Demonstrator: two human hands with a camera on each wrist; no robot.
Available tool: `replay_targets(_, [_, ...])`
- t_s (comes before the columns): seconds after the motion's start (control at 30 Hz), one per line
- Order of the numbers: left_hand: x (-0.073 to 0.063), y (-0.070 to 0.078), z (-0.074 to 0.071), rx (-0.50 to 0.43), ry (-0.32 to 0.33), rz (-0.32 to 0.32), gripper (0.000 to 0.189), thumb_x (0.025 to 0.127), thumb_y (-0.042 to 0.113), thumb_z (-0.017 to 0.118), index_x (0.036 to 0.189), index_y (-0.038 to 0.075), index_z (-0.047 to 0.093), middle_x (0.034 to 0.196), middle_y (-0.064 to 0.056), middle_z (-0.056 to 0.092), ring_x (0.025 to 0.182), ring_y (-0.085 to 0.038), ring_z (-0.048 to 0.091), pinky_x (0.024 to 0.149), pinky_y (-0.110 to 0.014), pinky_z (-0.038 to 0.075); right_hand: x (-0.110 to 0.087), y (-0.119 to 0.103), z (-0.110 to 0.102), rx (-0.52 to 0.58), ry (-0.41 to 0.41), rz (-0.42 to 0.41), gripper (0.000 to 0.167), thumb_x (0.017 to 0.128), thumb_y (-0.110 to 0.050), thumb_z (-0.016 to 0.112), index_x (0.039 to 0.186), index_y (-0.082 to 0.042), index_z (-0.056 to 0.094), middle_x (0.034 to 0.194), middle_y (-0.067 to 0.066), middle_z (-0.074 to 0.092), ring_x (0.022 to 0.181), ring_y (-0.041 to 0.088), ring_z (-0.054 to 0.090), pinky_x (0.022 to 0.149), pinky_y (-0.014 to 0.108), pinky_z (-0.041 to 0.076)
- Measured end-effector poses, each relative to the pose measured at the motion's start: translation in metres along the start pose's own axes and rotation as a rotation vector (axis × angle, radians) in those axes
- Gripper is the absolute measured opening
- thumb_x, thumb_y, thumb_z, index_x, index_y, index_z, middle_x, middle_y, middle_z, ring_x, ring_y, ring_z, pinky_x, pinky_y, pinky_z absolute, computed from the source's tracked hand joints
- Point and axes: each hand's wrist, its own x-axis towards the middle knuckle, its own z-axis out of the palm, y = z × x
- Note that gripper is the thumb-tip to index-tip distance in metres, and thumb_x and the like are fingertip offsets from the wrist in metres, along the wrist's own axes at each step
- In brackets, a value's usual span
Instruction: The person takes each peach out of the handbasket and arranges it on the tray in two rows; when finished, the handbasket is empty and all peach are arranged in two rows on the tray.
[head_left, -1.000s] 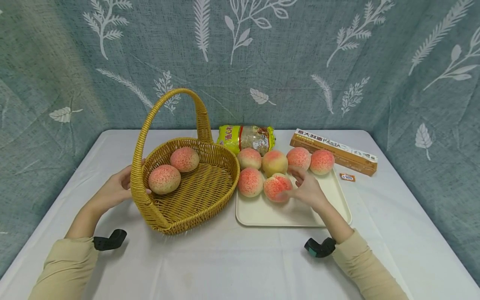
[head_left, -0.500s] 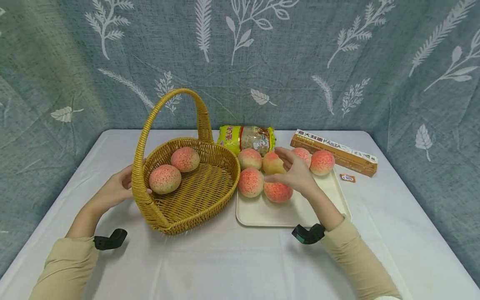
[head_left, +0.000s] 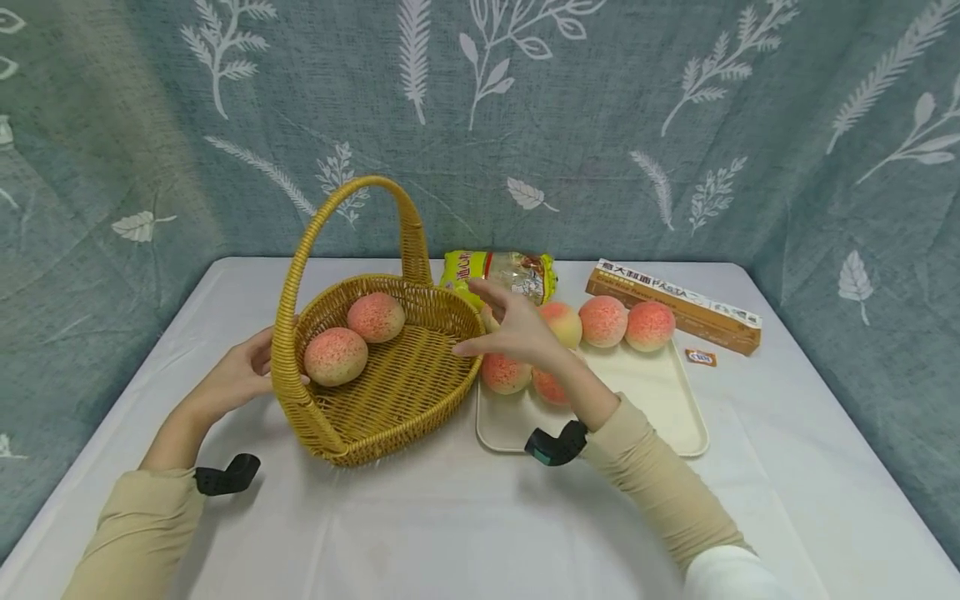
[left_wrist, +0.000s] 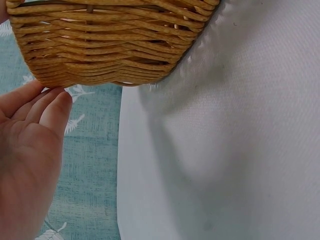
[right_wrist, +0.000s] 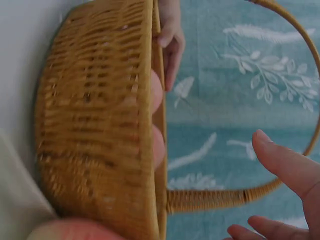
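A woven basket (head_left: pixel 420 425) with a tall arched handle stands at left of centre. Inside it, toward the left, lie two peaches (head_left: pixel 336 357). My left hand (head_left: pixel 232 379) grips the basket's left end by the handle's base; its fingers touch the wicker in the left wrist view. Over the basket's right rim hovers my right hand (head_left: pixel 517 329), thumb and fingers spread, with nothing between them. Beside the basket a cream tray (head_left: pixel 637 408) bears several peaches (head_left: pixel 603 321). My right hand and forearm partly hide those at the tray's left.
Behind the tray lie a yellow pasta bag (head_left: pixel 517 273) and a long pasta box (head_left: pixel 675 307). A small orange packet (head_left: pixel 701 357) is on the white tablecloth (head_left: pixel 420 525) at right. A patterned curtain (head_left: pixel 585 125) hangs at the back and sides.
My right hand has moved left from the peaches on the tray to the basket's right rim, carrying nothing. The left hand stays on the basket, and the head view has shifted slightly.
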Motion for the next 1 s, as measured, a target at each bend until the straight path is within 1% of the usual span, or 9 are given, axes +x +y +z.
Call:
replay_targets(0.03, [0.000,0.000,0.000,0.004,0.001,0.001,0.086,0.086,0.004,0.068,0.153,-0.005,0.015,0.150,-0.033,0.027,0.133,-0.055,0.029,0.109,-0.027,0.041,0.003,-0.002,0.004,-0.015,-0.012,-0.003,0.090,0.077,-0.014,0.083,0.152,-0.008,0.033,0.155,0.008,0.035,0.142,0.024,0.030,0.117,0.034,0.030])
replay_targets(0.07, [0.000,0.000,0.000,0.008,0.000,0.002,0.086,0.086,0.003,0.068,0.153,-0.005,0.015,0.150,-0.034,0.027,0.133,-0.054,0.029,0.103,-0.016,0.041,0.006,-0.005,0.008,-0.027,-0.021,-0.003,0.090,0.076,-0.014,0.083,0.151,-0.008,0.034,0.154,0.007,0.035,0.142,0.024,0.031,0.117,0.034,0.031])
replay_targets(0.13, [0.000,-0.001,-0.001,0.014,0.002,0.007,0.086,0.085,0.004,0.069,0.153,-0.006,0.016,0.150,-0.033,0.027,0.133,-0.054,0.029,0.089,0.000,0.038,0.013,-0.009,0.015,-0.023,-0.046,-0.007,0.090,0.075,-0.014,0.084,0.151,-0.008,0.035,0.154,0.008,0.035,0.142,0.025,0.031,0.116,0.034,0.031])
replay_targets(0.23, [0.000,0.000,-0.002,0.014,-0.001,0.004,0.086,0.086,0.004,0.068,0.153,-0.005,0.015,0.151,-0.033,0.026,0.134,-0.054,0.029,0.088,0.000,0.037,0.024,-0.016,0.026,-0.051,-0.086,-0.011,0.089,0.075,-0.015,0.084,0.150,-0.008,0.037,0.154,0.008,0.035,0.141,0.025,0.033,0.115,0.035,0.033])
replay_targets(0.37, [0.000,0.001,-0.003,0.008,0.000,0.003,0.086,0.086,0.003,0.068,0.153,-0.005,0.015,0.151,-0.033,0.025,0.135,-0.053,0.028,0.089,-0.001,0.038,0.038,-0.025,0.039,-0.090,-0.156,0.001,0.087,0.076,-0.017,0.084,0.149,-0.010,0.039,0.153,0.006,0.038,0.140,0.023,0.035,0.112,0.034,0.038])
replay_targets(0.5, [0.000,0.002,-0.002,-0.001,0.004,0.007,0.086,0.084,0.002,0.069,0.152,-0.006,0.016,0.150,-0.033,0.027,0.134,-0.054,0.028,0.090,-0.002,0.038,0.052,-0.033,0.050,-0.092,-0.213,0.016,0.083,0.078,-0.019,0.083,0.149,-0.011,0.039,0.152,0.006,0.040,0.139,0.022,0.038,0.110,0.031,0.040])
replay_targets(0.67, [0.001,0.000,0.000,-0.002,0.004,0.014,0.085,0.084,0.002,0.069,0.151,-0.009,0.017,0.148,-0.035,0.030,0.133,-0.054,0.029,0.089,-0.002,0.039,0.066,-0.039,0.067,-0.073,-0.252,0.015,0.080,0.080,-0.015,0.080,0.148,-0.007,0.040,0.151,0.008,0.041,0.139,0.021,0.038,0.109,0.026,0.039])
replay_targets(0.87, [0.000,-0.002,0.000,-0.005,0.005,0.026,0.082,0.084,0.002,0.069,0.150,-0.009,0.020,0.147,-0.033,0.032,0.134,-0.053,0.028,0.091,-0.001,0.038,0.077,-0.045,0.086,-0.144,-0.285,0.016,0.078,0.081,-0.018,0.080,0.147,-0.007,0.042,0.150,0.008,0.042,0.137,0.021,0.039,0.107,0.025,0.041])
replay_targets(1.0, [0.001,-0.002,0.000,-0.009,0.003,0.028,0.083,0.084,0.002,0.069,0.150,-0.009,0.020,0.147,-0.033,0.032,0.134,-0.053,0.028,0.091,-0.001,0.038,0.082,-0.047,0.098,-0.206,-0.298,0.002,0.078,0.079,-0.021,0.081,0.146,-0.007,0.044,0.147,0.008,0.047,0.134,0.021,0.043,0.102,0.023,0.045])
